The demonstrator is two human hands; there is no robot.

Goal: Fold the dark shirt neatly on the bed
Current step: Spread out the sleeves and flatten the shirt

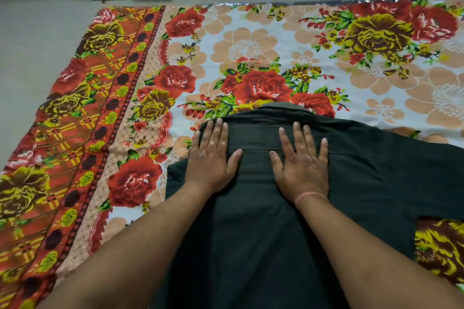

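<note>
Lying on the near part of the bed [251, 42], the dark shirt [253, 238] is spread over a flowered sheet [376, 78] of red, yellow and peach blooms, with its collar [283, 108] turned away from the person and its lower part running out of view at the bottom edge. Both hands are laid flat on the upper part of the shirt, just below the collar, palms down. The left hand [212, 158] is placed at the shirt's left edge, fingers straight and close together, thumb spread inward. The right hand [302, 160] is set beside it, a little apart, fingers straight and slightly fanned. Nothing is gripped by either hand; the cloth is only pressed under open palms. A horizontal seam is seen running across the fabric beneath the fingers. A thin pink thread [310, 195] is worn round the right wrist. To the right, a sleeve [401, 158] is spread outward across the sheet. Beyond the bed's far edge, a pale floor [37, 45] and wall are visible.
</note>
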